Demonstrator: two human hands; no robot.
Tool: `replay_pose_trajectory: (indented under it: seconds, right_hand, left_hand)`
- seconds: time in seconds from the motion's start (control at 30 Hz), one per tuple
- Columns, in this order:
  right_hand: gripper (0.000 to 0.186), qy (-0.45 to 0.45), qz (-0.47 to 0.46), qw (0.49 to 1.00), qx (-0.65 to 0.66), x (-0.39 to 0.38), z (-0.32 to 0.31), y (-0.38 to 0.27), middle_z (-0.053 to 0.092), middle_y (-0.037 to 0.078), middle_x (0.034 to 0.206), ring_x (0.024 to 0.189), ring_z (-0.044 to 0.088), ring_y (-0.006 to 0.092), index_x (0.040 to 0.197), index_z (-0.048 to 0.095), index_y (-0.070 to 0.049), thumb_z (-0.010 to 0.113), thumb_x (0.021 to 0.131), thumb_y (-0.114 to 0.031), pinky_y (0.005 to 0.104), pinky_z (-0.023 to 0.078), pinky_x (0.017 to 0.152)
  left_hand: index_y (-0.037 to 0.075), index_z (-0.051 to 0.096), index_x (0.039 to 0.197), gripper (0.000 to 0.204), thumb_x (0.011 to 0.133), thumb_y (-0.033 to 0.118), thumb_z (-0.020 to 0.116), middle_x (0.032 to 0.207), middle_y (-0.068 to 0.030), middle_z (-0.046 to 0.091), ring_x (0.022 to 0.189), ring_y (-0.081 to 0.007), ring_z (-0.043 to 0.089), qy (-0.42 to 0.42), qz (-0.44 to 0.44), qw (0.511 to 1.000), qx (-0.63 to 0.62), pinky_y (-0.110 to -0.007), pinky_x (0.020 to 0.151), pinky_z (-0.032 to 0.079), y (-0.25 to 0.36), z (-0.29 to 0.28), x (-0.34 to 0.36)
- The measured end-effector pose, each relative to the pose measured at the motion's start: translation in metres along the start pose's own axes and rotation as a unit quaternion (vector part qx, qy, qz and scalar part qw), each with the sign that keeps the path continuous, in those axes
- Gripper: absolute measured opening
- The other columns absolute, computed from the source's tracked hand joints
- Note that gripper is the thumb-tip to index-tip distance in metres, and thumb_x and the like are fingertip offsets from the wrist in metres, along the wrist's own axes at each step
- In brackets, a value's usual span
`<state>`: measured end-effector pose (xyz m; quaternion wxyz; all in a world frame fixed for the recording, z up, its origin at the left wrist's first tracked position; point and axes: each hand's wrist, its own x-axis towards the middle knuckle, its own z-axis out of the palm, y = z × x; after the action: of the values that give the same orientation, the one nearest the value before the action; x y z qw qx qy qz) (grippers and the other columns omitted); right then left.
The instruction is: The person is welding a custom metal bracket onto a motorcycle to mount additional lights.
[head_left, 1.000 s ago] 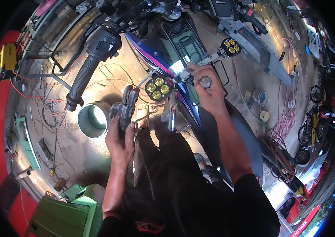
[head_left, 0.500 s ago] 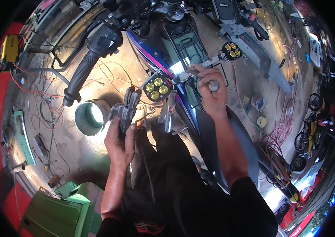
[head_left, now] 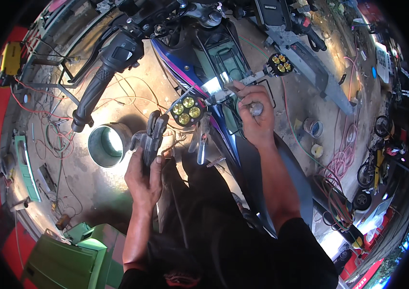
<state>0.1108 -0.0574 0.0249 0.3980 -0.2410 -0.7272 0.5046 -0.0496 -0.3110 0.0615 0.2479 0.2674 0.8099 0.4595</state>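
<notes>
My left hand point(head_left: 144, 176) grips a dark clamp-like tool with upright jaws, apparently a welding electrode holder point(head_left: 153, 137). My right hand point(head_left: 257, 115) is closed around a tool with a rounded grey end point(head_left: 256, 109); a flat metal part shows by its fingertips, and the rest is hidden. That hand is over a metal bar point(head_left: 245, 80) that lies across the motorcycle point(head_left: 185, 72). Two round lamps with yellow lenses sit on the bar, the near lamp point(head_left: 186, 111) left and the far lamp point(head_left: 280, 64) right. A metal spring clamp point(head_left: 201, 144) hangs beside the near lamp.
A metal cylinder point(head_left: 105, 146) stands on the floor at the left, below the handlebar grip point(head_left: 93, 96). Farther left are a yellow machine point(head_left: 9, 65) and tangled cables. A green metal box point(head_left: 69, 260) is at the lower left. Pink hose point(head_left: 342, 161) coils at the right.
The view has shifted slightly, so the motorcycle and floor things sit a little to the left. Both hands keep their grips, with little movement relative to the bar.
</notes>
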Motion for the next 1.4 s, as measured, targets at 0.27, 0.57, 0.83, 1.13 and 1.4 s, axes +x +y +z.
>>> replay_pose_trajectory:
  seconds: [0.27,0.57,0.83,1.13,1.4]
  right_hand:
    - [0.025,-0.011,0.006,1.000,0.006,-0.006,-0.005,0.005,0.057,0.014,0.106,0.119,0.061,0.0327,0.094,0.054,-0.002,0.056,0.079,0.017,0.0407,0.048,0.100]
    - [0.023,0.165,0.285,0.910,0.253,-0.077,0.009,-0.021,0.056,0.007,0.091,0.083,0.059,0.0149,0.104,0.054,-0.003,0.053,0.086,0.011,0.0301,0.049,0.082]
    - [0.026,-0.007,0.376,0.926,0.000,-0.114,0.059,-0.018,0.071,0.007,0.100,0.091,0.067,0.0118,0.111,0.067,-0.001,0.076,0.086,-0.002,0.0277,0.054,0.082]
    - [0.021,0.020,0.335,0.935,-0.112,-0.123,0.065,0.002,0.072,0.008,0.098,0.090,0.070,0.0166,0.100,0.070,-0.002,0.080,0.081,-0.002,0.0294,0.054,0.081]
    - [0.021,0.034,0.349,0.932,-0.094,-0.132,0.068,0.011,0.074,0.006,0.097,0.088,0.070,0.0107,0.099,0.068,-0.001,0.079,0.082,-0.002,0.0265,0.054,0.080]
  left_hand:
    - [-0.010,0.055,0.125,0.037,0.098,0.014,0.065,0.098,-0.0094,0.065,0.090,-0.0132,0.055,-0.023,-0.009,1.000,0.003,-0.027,0.082,0.047,0.005,0.004,0.006]
    - [-0.010,0.059,0.124,0.044,0.092,0.017,0.072,0.101,-0.0259,0.069,0.092,-0.0369,0.070,-0.076,0.023,0.995,0.067,-0.041,0.084,0.054,0.016,0.019,0.037]
    - [-0.006,0.060,0.125,0.045,0.092,0.022,0.072,0.104,-0.0266,0.069,0.093,-0.0394,0.070,-0.124,0.033,0.982,0.138,-0.043,0.082,0.054,0.029,0.028,0.053]
    - [-0.005,0.061,0.125,0.043,0.093,0.021,0.070,0.106,-0.0269,0.068,0.094,-0.0406,0.070,-0.129,0.048,0.982,0.133,-0.044,0.082,0.055,0.031,0.033,0.057]
    - [-0.004,0.060,0.125,0.042,0.093,0.020,0.070,0.103,-0.0274,0.069,0.089,-0.0405,0.071,-0.129,0.069,0.977,0.157,-0.044,0.078,0.056,0.030,0.036,0.057]
